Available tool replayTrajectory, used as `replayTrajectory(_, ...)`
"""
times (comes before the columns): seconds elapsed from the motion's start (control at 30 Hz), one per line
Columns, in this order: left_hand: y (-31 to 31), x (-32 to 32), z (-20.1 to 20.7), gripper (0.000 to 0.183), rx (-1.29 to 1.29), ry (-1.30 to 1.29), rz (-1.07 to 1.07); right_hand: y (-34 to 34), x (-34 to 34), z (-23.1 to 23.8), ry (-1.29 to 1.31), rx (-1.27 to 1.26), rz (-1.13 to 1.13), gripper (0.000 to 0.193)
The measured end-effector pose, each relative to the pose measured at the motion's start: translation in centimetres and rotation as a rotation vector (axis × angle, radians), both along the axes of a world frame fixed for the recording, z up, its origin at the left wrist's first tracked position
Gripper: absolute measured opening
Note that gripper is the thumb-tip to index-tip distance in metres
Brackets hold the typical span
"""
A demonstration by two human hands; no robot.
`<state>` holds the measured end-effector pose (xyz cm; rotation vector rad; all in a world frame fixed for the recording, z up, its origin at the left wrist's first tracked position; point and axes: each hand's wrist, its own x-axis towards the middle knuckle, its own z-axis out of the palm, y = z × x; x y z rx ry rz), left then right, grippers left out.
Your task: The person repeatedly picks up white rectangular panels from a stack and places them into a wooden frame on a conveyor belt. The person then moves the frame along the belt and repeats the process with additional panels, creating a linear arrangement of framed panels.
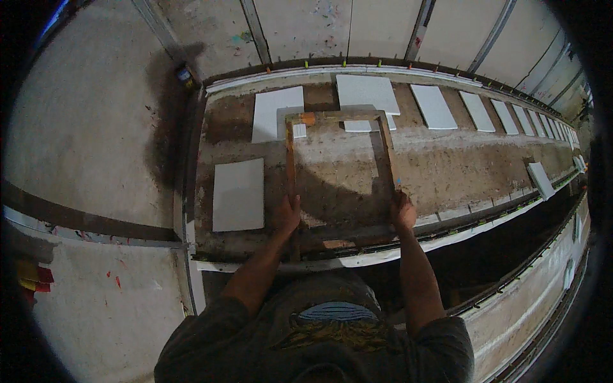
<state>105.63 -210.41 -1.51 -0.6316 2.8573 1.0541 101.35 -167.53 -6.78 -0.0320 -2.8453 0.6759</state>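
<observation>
Both my hands grip a rectangular wooden screen frame [389, 153] above the long brown-stained table [460, 159]. My left hand [288, 215] is closed round its left rail, toward the near end. On the opposite rail, my right hand [403, 212] is wrapped at about the same height. The table shows through the middle of the frame; I cannot tell whether fine mesh is stretched across it. Left of the frame lies a flat white rectangular piece [239, 195]. Beyond its far end lie two more, a white piece [279, 113] and a larger white piece [368, 94], partly behind it.
Several white pieces [433, 107] run in a row along the table's far side to the right. One white piece [541, 180] lies by the near edge. A rail [345, 68] borders the far side. Another long table [511, 306] stands at lower right, across a dark gap.
</observation>
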Motion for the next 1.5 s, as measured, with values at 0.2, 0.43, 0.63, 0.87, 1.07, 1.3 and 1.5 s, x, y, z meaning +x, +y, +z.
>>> replayTrajectory(0.2,1.3,0.3,1.8,0.06,0.045,-0.052,0.069,-2.1,0.4,5.6,-0.135,-0.051,-0.05,0.035)
replayTrajectory(0.43,0.0,-0.8,-9.6,0.062,-0.163,0.144,0.154,-1.9,0.1,5.9,-0.219,-0.131,-0.123,0.04)
replayTrajectory(0.63,1.1,-0.6,-6.3,0.053,-0.124,0.126,0.106,-2.1,0.4,6.6,-0.222,-0.042,-0.163,0.044)
replayTrajectory(0.87,1.8,0.6,1.9,0.043,-0.169,0.224,-0.008,-1.7,1.0,6.2,-0.074,-0.192,-0.017,0.042)
replayTrajectory(1.07,1.5,0.8,1.6,0.039,0.105,0.264,0.031,-2.5,-0.1,6.5,-0.164,-0.099,-0.129,0.039)
replayTrajectory(1.3,2.4,1.1,6.4,0.042,0.096,0.322,-0.083,-1.1,0.5,5.0,-0.236,-0.079,-0.221,0.038)
replayTrajectory(1.5,0.5,-1.2,-4.3,0.056,0.341,0.048,-0.09,0.4,-0.1,1.8,-0.235,0.034,-0.164,0.046)
